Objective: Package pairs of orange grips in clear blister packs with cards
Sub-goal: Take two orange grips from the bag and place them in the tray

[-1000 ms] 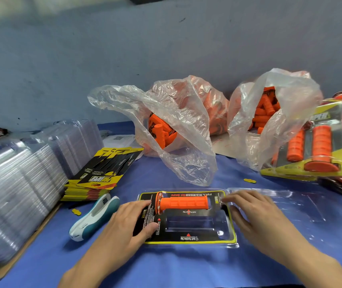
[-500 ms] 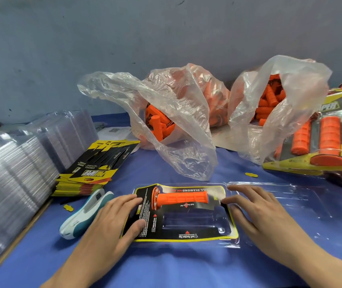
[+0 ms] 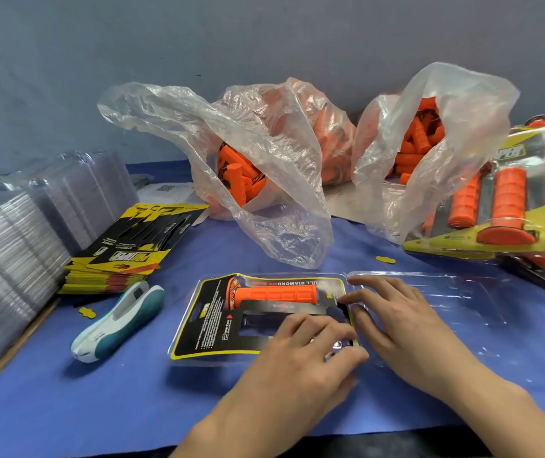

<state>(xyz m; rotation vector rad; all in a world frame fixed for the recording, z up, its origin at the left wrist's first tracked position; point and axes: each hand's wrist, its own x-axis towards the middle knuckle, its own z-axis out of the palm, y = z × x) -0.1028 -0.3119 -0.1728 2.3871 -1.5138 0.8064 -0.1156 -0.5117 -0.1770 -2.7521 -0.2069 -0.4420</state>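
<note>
Lying flat on the blue cloth-covered table [image 3: 66, 391], the black-and-yellow printed card [image 3: 211, 319] is being pressed at its near right corner by the left hand [image 3: 304, 355], whose fingers are being kept loosely bent and close together, gripping nothing. Just beside it, the right hand [image 3: 406, 325] is being rested with fingers spread wide on the right edge of the clear plastic blister pack [image 3: 456, 292], which is being held open on the cloth. One orange ribbed rubber grip [image 3: 277, 294] is being cradled in the far cavity over the card, long axis running left to right, flanged end pointing left. Left of the pack, a white-and-teal stapler [image 3: 119, 322] is lying. Farther back, a stack of yellow-and-black cards [image 3: 122, 259] and stacks of clear blister shells [image 3: 10, 239] are sitting at left, finished yellow-backed packs [image 3: 502, 206] at right, and crumpled clear plastic bags [image 3: 281, 226] of orange grips against the wall.
</note>
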